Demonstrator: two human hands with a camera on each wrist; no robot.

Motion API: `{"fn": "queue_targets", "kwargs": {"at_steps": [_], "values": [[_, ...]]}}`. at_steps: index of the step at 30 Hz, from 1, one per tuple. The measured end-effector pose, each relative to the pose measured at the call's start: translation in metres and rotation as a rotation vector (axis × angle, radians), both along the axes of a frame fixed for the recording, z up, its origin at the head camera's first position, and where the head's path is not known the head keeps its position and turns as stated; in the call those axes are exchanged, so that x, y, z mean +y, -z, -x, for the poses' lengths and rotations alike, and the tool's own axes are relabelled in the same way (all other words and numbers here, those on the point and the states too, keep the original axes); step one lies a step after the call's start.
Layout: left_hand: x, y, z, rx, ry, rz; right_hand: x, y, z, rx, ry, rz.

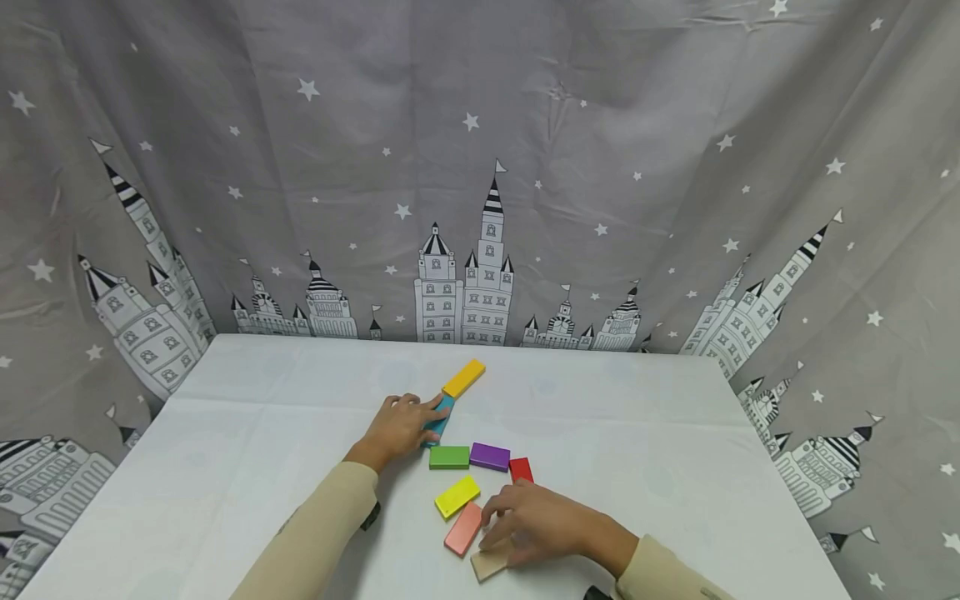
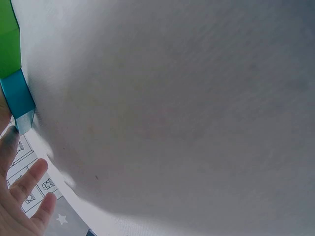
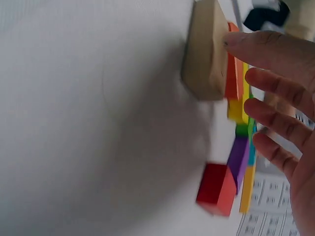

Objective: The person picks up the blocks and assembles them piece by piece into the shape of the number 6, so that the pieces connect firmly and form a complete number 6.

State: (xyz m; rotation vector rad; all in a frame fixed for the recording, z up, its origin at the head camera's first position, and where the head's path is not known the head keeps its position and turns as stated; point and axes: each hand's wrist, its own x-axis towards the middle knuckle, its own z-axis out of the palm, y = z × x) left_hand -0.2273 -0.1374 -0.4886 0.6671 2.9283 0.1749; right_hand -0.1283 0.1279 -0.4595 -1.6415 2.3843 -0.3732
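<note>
A blue block lies slantwise between a green block and an orange-yellow block. My left hand holds it between index finger and thumb; in the left wrist view the other fingers spread away from the blue block. Lower down, my right hand hovers over a plain wooden block. Its thumb tip is at the top edge of the wooden block in the right wrist view, while the other visible fingers stay loose and apart from it.
Beyond the green block sit a purple block and a red block, partly behind the right hand. Yellow and salmon blocks lie nearer. A grey castle-print curtain rises behind the white table.
</note>
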Motion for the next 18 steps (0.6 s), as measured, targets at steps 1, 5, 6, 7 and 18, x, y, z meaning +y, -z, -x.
{"fn": "queue_targets", "kwargs": {"at_steps": [1, 5, 6, 7, 18], "values": [[0.000, 0.000, 0.000, 0.000, 0.000, 0.000, -0.003, 0.000, -0.001, 0.008, -0.030, -0.008], [0.001, 0.000, 0.000, -0.008, -0.005, -0.001, -0.015, 0.001, -0.004, 0.009, -0.129, -0.036], [0.001, 0.000, 0.000, -0.012, -0.006, -0.001, -0.017, 0.002, -0.005, 0.015, -0.150, -0.043], [0.001, -0.001, -0.001, -0.015, -0.006, -0.003, -0.018, 0.003, -0.006, 0.023, -0.169, -0.048], [0.000, 0.000, 0.000, -0.006, -0.006, 0.009, -0.022, 0.010, -0.005, 0.032, -0.166, -0.074]]}}
